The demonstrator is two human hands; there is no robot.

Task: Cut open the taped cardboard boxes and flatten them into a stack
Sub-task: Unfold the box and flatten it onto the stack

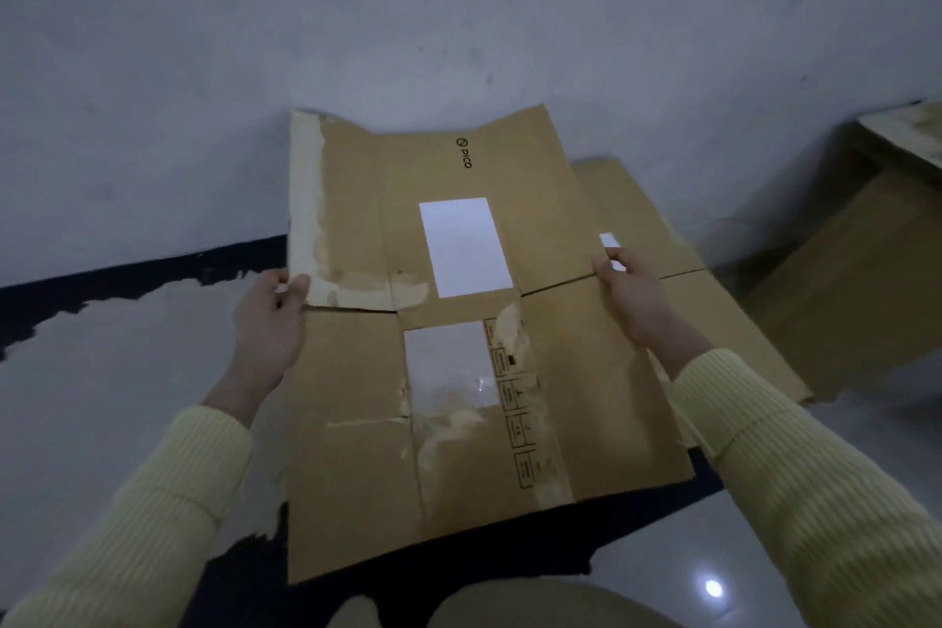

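grey plaster wall fills the far side, and a pale glossy floor runs up to it. held above the person's knees and tilted up toward the wall is the flattened box — the task's thing, its flaps spread, with strips of torn tape along the seams. judging by that, this one is already cut and flattened, and what remains is to lay it on the pile. just behind its right edge another flattened box lies on the floor by the wall, likely the start of the stack. farther right sits a brown box; i cannot tell whether it is flattened. the left hand pinches the left edge, thumb on top, and the right hand grips the right edge likewise — holding opposite sides probably keeps the floppy sheet from folding at its creases.
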